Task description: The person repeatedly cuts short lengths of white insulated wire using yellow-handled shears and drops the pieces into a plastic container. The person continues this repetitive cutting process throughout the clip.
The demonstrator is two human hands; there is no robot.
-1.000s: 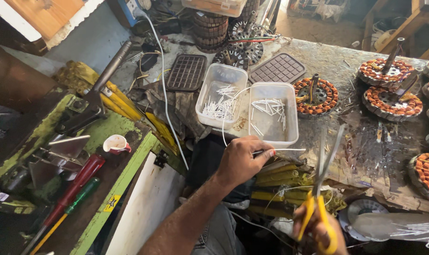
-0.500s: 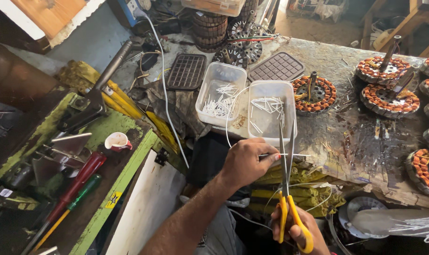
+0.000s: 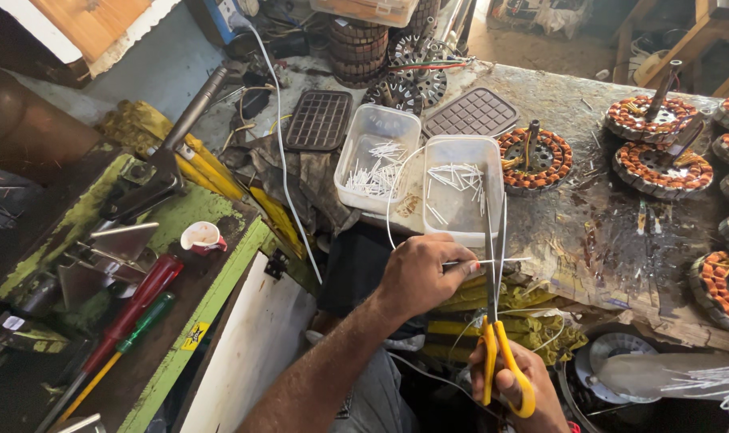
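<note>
My left hand [image 3: 419, 275] pinches a thin white sleeve tube [image 3: 477, 262] and holds it level, just in front of the two clear plastic tubs. My right hand [image 3: 523, 387] grips yellow-handled scissors [image 3: 494, 281], blades pointing up and slightly apart around the tube's free end. The right tub [image 3: 463, 188] and the left tub [image 3: 377, 155] each hold several short white tube pieces. A long white strand loops from my left hand up over the tubs.
Several copper-wound fan stators [image 3: 533, 158] sit on the worn bench to the right. Two dark grilles [image 3: 319, 119] lie behind the tubs. At left are a green metal stand, a red screwdriver [image 3: 132, 309], a green one and a small cup [image 3: 202, 237].
The scissors swung from the right to upright and closed in on the tube held by my left hand. My right hand moved left, toward the left hand.
</note>
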